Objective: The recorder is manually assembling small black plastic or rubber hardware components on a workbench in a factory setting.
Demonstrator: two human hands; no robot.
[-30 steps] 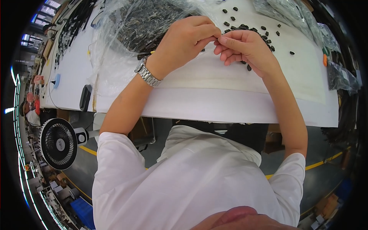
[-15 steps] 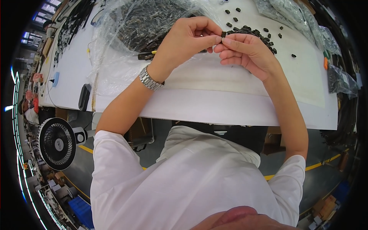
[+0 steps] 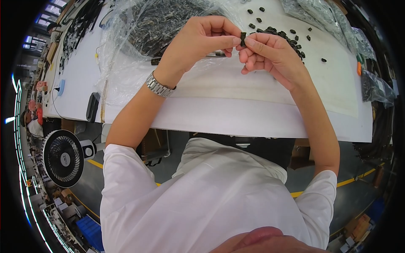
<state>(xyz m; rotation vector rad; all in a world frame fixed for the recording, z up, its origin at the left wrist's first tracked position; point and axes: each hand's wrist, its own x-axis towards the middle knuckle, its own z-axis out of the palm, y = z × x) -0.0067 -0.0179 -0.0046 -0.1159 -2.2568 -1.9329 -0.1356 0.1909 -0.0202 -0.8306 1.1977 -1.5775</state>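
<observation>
A small black piece (image 3: 243,39), narrow and standing on end, is pinched between my two hands above the white table. On its left side, the thumb and forefinger of my left hand (image 3: 198,44) close on it; a metal watch is on that wrist. From the right, the thumb and forefinger of my right hand (image 3: 270,50) grip the same piece, the other fingers loosely curled. Behind the right hand lies a pile of small black pieces (image 3: 291,42), with several scattered around it. A dark part (image 3: 155,62) shows beside the left wrist, mostly hidden.
A clear plastic bag (image 3: 158,25) full of dark parts lies behind my left hand. More plastic bags (image 3: 325,19) lie at the far right. Black cables (image 3: 82,27) and a dark case (image 3: 93,106) are on the left, above a fan (image 3: 64,158).
My left hand has shifted slightly left and away from me. The black piece now shows more fully, upright between the fingertips of both hands.
</observation>
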